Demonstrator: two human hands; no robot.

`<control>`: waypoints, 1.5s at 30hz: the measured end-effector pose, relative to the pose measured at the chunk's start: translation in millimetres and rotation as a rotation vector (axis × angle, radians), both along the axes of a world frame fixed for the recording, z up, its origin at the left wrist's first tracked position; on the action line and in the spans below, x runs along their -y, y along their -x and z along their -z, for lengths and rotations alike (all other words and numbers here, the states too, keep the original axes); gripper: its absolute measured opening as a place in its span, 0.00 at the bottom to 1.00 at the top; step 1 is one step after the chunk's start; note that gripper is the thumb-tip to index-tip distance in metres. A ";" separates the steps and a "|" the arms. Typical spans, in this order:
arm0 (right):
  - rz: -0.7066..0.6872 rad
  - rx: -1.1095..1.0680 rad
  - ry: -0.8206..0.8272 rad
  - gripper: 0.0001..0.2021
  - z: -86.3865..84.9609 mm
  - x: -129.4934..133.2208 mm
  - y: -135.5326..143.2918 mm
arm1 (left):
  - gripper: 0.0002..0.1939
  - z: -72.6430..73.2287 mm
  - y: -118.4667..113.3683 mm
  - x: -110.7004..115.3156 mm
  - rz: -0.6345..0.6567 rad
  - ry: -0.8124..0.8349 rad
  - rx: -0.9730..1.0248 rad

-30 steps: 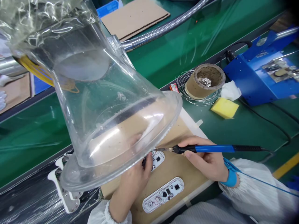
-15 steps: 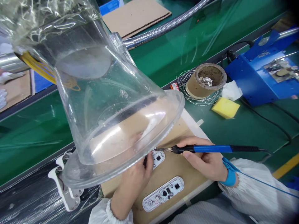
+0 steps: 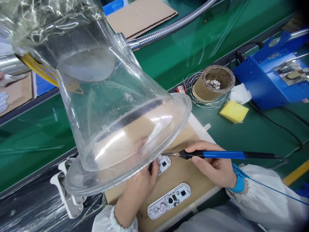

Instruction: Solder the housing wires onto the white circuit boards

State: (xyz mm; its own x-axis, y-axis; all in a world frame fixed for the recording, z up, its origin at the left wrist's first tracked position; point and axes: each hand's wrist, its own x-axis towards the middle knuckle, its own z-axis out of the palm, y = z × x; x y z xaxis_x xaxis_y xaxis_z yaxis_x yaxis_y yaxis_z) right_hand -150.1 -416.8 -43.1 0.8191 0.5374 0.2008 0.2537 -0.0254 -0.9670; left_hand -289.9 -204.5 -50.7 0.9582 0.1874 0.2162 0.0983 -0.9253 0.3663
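Observation:
My right hand point(image 3: 214, 164) is closed around the blue and black grip of a soldering iron point(image 3: 224, 155), held level with its metal tip pointing left. That tip is at the upper edge of a white oval casing with a circuit board point(image 3: 164, 163). My left hand point(image 3: 144, 177) is curled over the casing's left part, thumb and fingers closed on it. The clear fume hood rim point(image 3: 135, 172) covers some of those fingers, so their tips show only dimly. Nearer to me, a second white casing with a board and thin wires point(image 3: 169, 201) lies on the brown work board point(image 3: 193, 183).
A clear fume hood point(image 3: 106, 106) on a flexible metal arm point(image 3: 173, 30) hangs over the work. At right are a round pot point(image 3: 198, 88), coiled solder wire point(image 3: 205, 104), a yellow sponge point(image 3: 234, 112) and a blue metal unit point(image 3: 260, 77). White parts point(image 3: 65, 195) lie left.
My right hand and the soldering iron have shifted slightly right, drawing the tip back a little. My left hand stays at the casing.

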 end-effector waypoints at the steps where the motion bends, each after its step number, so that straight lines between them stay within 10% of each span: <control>1: 0.004 -0.003 -0.007 0.11 0.0 -0.3 -0.3 | 0.06 -0.4 -0.6 0.3 0.002 -0.001 0.007; 29: 0.047 -0.082 -0.051 0.07 -1.1 -2.8 -2.1 | 0.08 -8.4 -3.9 -12.6 -0.014 0.351 -0.049; 45: 0.042 -0.074 -0.044 0.10 -0.6 -3.4 -0.7 | 0.02 2.7 -1.7 -10.6 -0.034 0.111 -0.067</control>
State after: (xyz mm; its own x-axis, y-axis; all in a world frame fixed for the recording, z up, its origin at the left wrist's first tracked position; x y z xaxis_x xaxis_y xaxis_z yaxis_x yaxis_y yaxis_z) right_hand -149.4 -413.3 -42.5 0.8544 0.4938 0.1620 0.1814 0.0088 -0.9834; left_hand -288.2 -193.9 -53.4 0.9626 0.2390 0.1280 0.1565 -0.8754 0.4574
